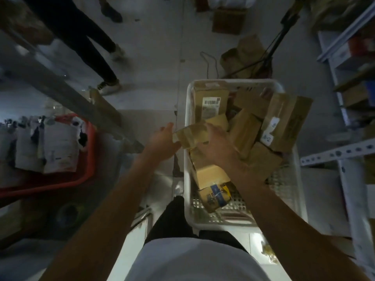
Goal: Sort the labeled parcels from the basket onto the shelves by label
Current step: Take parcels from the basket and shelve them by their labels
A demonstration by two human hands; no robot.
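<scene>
Grey floor | white basket | both hands, left hand, right hand, grasp small parcel | shelves right

White sticker on a tall brown box at the basket's right side reads roughly "A-2", first character blurred. A second small sticker above it is unreadable. Shipping label on the far-left box: barcode visible, print too small to read.
</scene>
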